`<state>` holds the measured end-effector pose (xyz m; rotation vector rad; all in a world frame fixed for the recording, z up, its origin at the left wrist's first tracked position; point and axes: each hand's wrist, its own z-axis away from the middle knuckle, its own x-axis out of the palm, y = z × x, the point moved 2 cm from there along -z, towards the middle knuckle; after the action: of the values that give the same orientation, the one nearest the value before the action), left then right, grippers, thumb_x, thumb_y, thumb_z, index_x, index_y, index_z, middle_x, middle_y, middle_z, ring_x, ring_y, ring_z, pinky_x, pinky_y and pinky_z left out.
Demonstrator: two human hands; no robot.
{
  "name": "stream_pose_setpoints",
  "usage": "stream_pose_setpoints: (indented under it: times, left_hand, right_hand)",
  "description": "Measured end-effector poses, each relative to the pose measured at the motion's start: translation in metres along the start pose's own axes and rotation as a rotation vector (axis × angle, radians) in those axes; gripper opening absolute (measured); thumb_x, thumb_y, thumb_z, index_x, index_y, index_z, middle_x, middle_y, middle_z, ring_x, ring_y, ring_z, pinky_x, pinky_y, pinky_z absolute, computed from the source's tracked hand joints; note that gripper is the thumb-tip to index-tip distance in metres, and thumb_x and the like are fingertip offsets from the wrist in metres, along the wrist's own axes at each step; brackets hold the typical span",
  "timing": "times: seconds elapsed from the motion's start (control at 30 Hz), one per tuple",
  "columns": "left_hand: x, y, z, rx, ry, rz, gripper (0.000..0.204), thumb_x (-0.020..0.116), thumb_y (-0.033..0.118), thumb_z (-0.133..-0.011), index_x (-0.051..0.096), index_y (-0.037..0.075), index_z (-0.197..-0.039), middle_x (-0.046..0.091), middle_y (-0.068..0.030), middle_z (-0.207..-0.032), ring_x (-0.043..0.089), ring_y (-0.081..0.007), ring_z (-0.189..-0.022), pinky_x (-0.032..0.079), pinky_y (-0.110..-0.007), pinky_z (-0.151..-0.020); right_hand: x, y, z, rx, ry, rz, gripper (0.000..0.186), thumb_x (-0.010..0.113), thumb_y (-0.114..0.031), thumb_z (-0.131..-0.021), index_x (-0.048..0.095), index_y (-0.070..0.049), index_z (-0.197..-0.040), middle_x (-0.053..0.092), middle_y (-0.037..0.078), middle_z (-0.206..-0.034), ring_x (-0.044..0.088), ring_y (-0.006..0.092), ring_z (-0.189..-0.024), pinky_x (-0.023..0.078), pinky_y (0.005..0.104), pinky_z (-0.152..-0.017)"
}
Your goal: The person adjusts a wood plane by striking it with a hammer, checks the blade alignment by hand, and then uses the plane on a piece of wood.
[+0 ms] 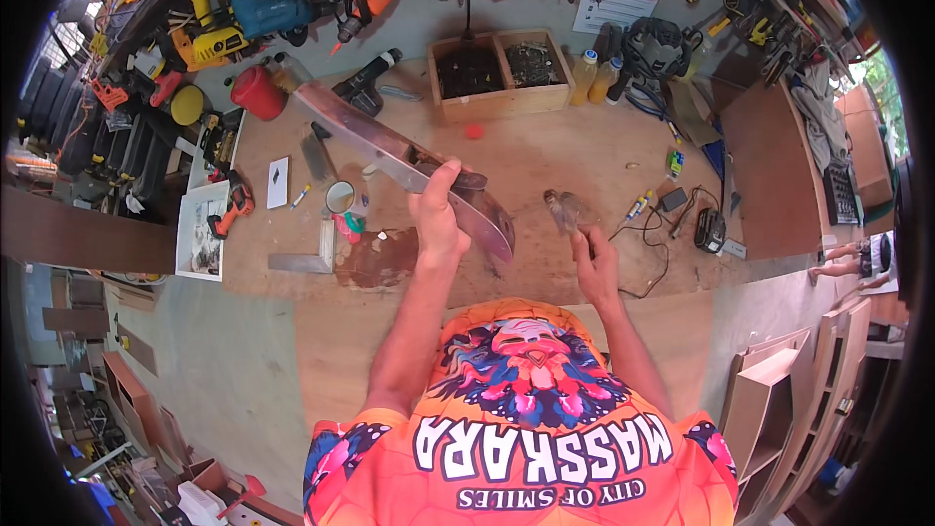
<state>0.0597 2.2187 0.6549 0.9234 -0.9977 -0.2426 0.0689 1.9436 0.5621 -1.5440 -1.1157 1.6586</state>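
Note:
My left hand (435, 219) grips a long metal hand plane (365, 134) near its rounded end. The plane is raised and tilted over the workbench, its long body slanting up to the far left. To the right, my right hand (593, 258) is closed around the lower end of a short, hammer-like tool (567, 212) with a dark head. Motion blurs that tool, so its exact kind is unclear. A gap separates it from the plane. Beneath my left wrist, a dark reddish-brown patch (380, 258) marks the wooden bench top (467, 278).
A two-part wooden box (502, 105) stands at the back, beside yellow bottles (582, 78). Left are a roll of tape (340, 197), an L-shaped metal square (317, 253) and an orange drill (232, 205). Right lie a battery (710, 230) and a black cable (666, 255).

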Motion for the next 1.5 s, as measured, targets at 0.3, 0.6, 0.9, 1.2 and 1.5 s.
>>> stream_pose_setpoints:
  times: [0.3,0.6,0.9,1.2,1.5]
  left_hand:
    - [0.019,0.019,0.003,0.487,-0.1,-0.067,0.023,0.069,0.001,-0.093,0.059,0.001,-0.113,0.064,-0.0078,-0.104,0.065,-0.0182,-0.092,0.055,-0.034,-0.085]
    - [0.027,0.035,0.011,0.689,-0.202,-0.254,0.024,0.069,0.001,-0.094,0.058,0.0,-0.115,0.064,-0.0082,-0.105,0.065,-0.018,-0.096,0.055,-0.036,-0.089]
    - [0.042,0.038,0.011,0.608,-0.199,-0.186,0.025,0.068,0.001,-0.093,0.057,0.0,-0.115,0.064,-0.008,-0.104,0.065,-0.018,-0.095,0.055,-0.035,-0.086]
    - [-0.043,-0.024,-0.015,-0.16,0.091,-0.032,0.014,0.072,0.018,-0.09,0.069,0.004,-0.092,0.072,-0.012,-0.085,0.069,-0.0221,-0.08,0.056,-0.036,-0.075]
    - [-0.071,-0.117,-0.003,-0.347,0.018,-0.405,0.024,0.08,0.026,-0.091,0.071,0.004,-0.095,0.074,-0.0097,-0.083,0.07,-0.0192,-0.071,0.053,-0.035,-0.064]
  right_hand:
    - [-0.005,-0.117,0.008,-0.701,-0.037,-0.019,0.024,0.073,-0.022,-0.098,0.072,-0.001,-0.108,0.067,0.012,-0.081,0.064,0.0277,-0.064,0.05,0.0368,-0.058]
    - [-0.008,-0.166,0.006,-0.895,-0.002,-0.026,0.039,0.069,-0.039,-0.101,0.073,-0.001,-0.111,0.065,0.009,-0.078,0.062,0.0249,-0.06,0.048,0.0361,-0.054]
    - [0.003,-0.102,0.003,-0.621,0.037,-0.133,0.025,0.069,-0.024,-0.101,0.072,0.0,-0.11,0.064,0.012,-0.075,0.062,0.0278,-0.06,0.048,0.0366,-0.054]
    - [0.032,0.103,-0.029,0.051,0.086,0.391,0.034,0.067,-0.017,-0.095,0.07,-0.001,-0.125,0.073,0.027,-0.11,0.07,0.0468,-0.101,0.055,0.052,-0.091]
    - [0.007,0.11,-0.026,-0.158,0.092,0.33,0.044,0.07,-0.01,-0.089,0.066,0.001,-0.132,0.068,0.027,-0.123,0.062,0.0455,-0.118,0.049,0.0516,-0.103]
